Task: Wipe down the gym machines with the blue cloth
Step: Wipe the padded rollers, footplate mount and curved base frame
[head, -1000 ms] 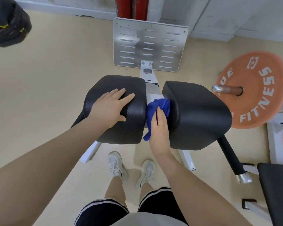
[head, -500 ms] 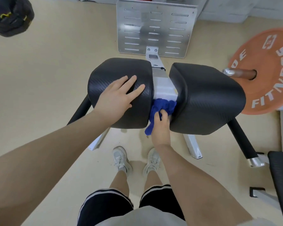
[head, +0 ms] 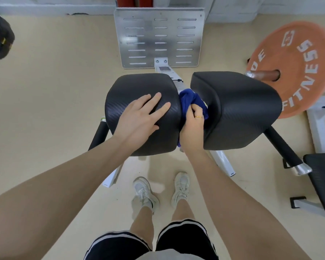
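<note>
Between the two black pads: right hand point(head: 192, 124) gripping the blue cloth point(head: 190, 101).
Right fingers curl round the cloth, bunched just beyond them in the gap; its lower part is hidden behind the hand. Left hand point(head: 139, 119) rests on the left pad point(head: 139, 87), fingers straight, slightly spread.

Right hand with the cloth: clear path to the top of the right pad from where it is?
Probably yes. The right hand grips the blue cloth in the gap between the pads, right beside the right pad, whose top is bare. The left hand rests on the left pad, out of the way.
</note>
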`<action>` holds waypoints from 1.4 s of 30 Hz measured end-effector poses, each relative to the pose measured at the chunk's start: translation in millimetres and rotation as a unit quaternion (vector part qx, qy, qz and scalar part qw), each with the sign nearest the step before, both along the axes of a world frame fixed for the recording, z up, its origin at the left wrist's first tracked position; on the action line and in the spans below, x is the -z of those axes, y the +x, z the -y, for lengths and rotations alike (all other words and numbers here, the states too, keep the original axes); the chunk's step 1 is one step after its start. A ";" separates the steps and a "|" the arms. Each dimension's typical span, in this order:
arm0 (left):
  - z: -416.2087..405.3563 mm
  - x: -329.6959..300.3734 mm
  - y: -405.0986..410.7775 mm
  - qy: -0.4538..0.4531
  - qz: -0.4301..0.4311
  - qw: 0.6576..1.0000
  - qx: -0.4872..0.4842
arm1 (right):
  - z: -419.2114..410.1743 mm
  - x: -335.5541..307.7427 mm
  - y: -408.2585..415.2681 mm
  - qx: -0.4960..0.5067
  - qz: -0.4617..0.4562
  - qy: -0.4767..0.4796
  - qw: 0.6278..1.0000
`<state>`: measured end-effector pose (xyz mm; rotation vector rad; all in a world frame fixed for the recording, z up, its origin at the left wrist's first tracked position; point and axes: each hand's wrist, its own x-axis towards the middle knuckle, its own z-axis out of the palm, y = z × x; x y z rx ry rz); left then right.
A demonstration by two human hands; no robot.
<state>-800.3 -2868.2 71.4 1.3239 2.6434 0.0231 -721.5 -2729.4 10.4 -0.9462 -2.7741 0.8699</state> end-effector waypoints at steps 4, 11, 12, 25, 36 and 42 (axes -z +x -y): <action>2.7 -2.5 -8.1 -0.002 0.015 1.000 0.017 | -31.6 -22.3 -28.0 -0.118 0.099 0.095 0.983; -12.7 -20.2 -47.3 0.059 0.107 0.992 0.015 | -49.8 -46.2 -54.3 -0.228 0.260 0.049 0.937; -18.3 -22.1 -56.8 0.045 0.128 0.991 0.007 | -49.6 -47.7 -55.6 -0.241 0.286 0.061 0.926; -68.7 11.4 -151.9 -0.215 0.350 0.908 -0.083 | -90.7 3.3 -141.8 -0.379 0.465 -0.028 0.800; -81.1 43.8 -185.2 -0.232 0.410 0.880 -0.053 | -100.8 62.7 -179.1 -0.336 0.440 -0.056 0.831; -85.6 59.6 -201.7 -0.194 0.356 0.914 -0.011 | -102.4 81.3 -195.7 -0.321 0.433 -0.062 0.840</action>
